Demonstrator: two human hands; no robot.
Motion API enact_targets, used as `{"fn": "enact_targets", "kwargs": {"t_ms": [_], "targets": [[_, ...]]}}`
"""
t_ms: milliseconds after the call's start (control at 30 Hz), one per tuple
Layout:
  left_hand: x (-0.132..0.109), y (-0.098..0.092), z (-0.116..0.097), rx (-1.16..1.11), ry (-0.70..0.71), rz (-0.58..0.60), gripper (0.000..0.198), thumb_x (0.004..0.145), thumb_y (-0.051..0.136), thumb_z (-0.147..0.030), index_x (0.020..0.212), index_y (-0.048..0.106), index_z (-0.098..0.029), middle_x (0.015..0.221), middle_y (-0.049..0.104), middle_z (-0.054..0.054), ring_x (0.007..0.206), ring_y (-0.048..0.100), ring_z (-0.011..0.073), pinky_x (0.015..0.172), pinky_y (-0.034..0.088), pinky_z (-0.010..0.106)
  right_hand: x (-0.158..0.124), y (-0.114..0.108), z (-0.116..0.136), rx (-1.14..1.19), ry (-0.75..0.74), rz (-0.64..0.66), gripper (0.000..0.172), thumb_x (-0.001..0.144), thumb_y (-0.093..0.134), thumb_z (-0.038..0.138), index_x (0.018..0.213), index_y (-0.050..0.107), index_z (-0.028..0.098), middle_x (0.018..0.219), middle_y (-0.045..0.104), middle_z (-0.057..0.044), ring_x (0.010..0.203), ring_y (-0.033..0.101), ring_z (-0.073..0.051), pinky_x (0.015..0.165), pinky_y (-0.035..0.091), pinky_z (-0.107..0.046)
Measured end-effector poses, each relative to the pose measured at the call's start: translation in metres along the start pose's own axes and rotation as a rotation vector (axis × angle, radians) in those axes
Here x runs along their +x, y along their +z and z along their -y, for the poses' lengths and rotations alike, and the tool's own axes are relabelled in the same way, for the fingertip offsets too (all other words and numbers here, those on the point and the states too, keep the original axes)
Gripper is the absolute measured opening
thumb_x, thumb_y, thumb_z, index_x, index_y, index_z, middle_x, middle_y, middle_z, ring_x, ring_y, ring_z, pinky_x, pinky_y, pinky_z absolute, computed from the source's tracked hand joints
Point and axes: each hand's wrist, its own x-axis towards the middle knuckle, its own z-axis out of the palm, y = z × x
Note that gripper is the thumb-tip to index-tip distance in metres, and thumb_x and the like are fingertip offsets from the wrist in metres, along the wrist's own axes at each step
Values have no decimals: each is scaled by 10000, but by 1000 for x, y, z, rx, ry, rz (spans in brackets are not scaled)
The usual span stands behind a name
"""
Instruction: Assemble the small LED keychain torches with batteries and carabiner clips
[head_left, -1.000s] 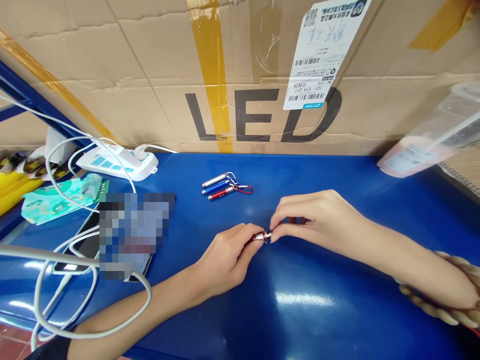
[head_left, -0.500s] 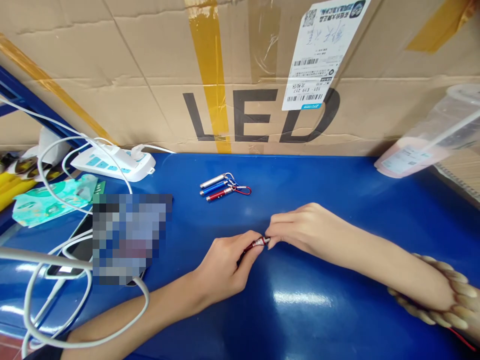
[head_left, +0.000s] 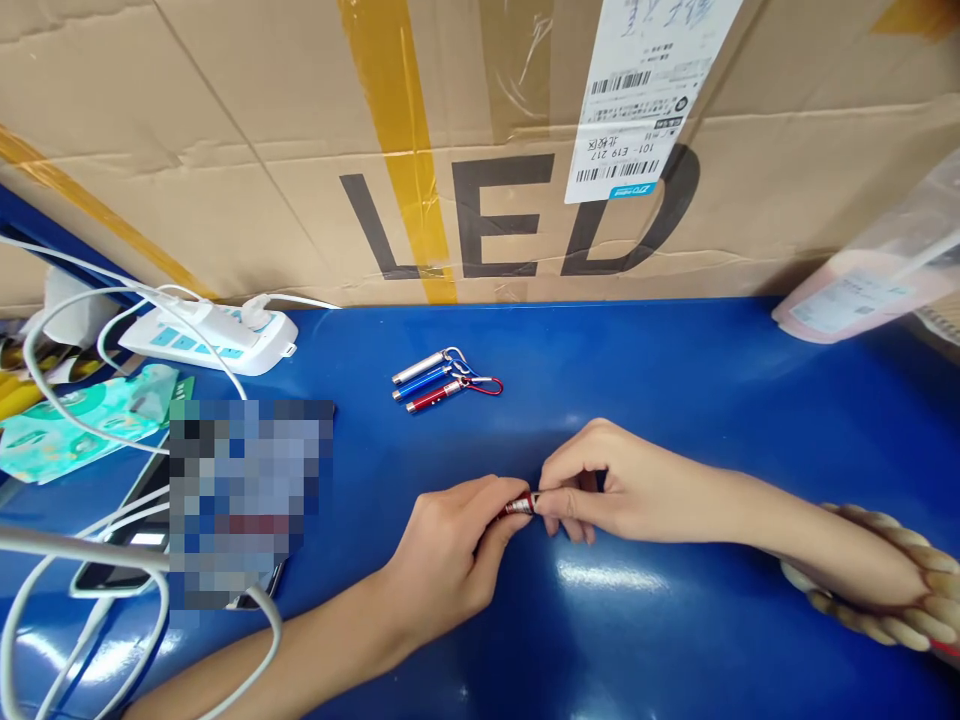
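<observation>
My left hand [head_left: 448,545] is closed around a small red keychain flashlight [head_left: 519,506], hiding most of its body. Only a short red and silver-printed stretch shows past the fingertips. Thumb and forefinger of my right hand [head_left: 619,488] pinch its silver end, while the other fingers curl loosely below. Farther back on the blue table lie three similar keychain flashlights side by side: a silver one [head_left: 418,367], a blue one [head_left: 421,384] and a red one [head_left: 435,397], with carabiner clips at their right ends.
A cardboard box [head_left: 277,230] stands along the back of the blue table [head_left: 675,400]. To the left are a white power strip [head_left: 217,340], looping cables, a green tissue pack [head_left: 90,425] and a blurred-out device [head_left: 247,500]. A pinkish plastic cup [head_left: 840,295] stands at the right.
My right hand has turned and its fingers have shifted on the flashlight's end, with the thumb now showing. The left hand keeps its grip. The camera view has shifted slightly.
</observation>
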Motion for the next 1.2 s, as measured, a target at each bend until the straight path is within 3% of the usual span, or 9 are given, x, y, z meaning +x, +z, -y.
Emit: {"fn": "enact_targets", "kwargs": {"t_ms": [233,467,800,933,1200], "targets": [[4,-3,-3,-13,-33,-12,159,909,397,-128,933,551,-160,719,603,22,610,518,140,568,426,244,-2,0,3,188,107,4,260,811,586,365,670,647,155,537,580,21,485,559,-86,474,443,-180],[2,0,-3,-101,-116,-36,256,919,406,-144,1152,501,-194,937,652,37,776,592,140,675,463,239,-1,-4,3,-23,80,-125,362,797,584,451,593,655,161,467,571,23,437,537,-82,452,404,-185],[5,-5,-4,-110,-257,-17,180,928,400,-189,989,568,-166,756,608,12,655,535,116,608,409,211,3,3,-10,-77,100,-163,461,804,568,471,465,546,160,428,553,15,407,513,-75,447,383,-188],[6,-6,-6,-119,-307,-8,175,927,398,-209,969,561,-165,696,562,-11,605,495,104,585,384,205,6,6,-14,40,132,-158,482,789,584,476,439,467,166,429,549,16,407,493,-75,421,366,-190],[5,-3,-10,-215,-383,-20,194,930,371,-239,967,545,-161,641,479,-38,572,448,97,560,365,200,8,16,-13,403,185,-47,449,803,543,521,537,487,165,479,540,22,428,516,-85,452,424,-214]]}}
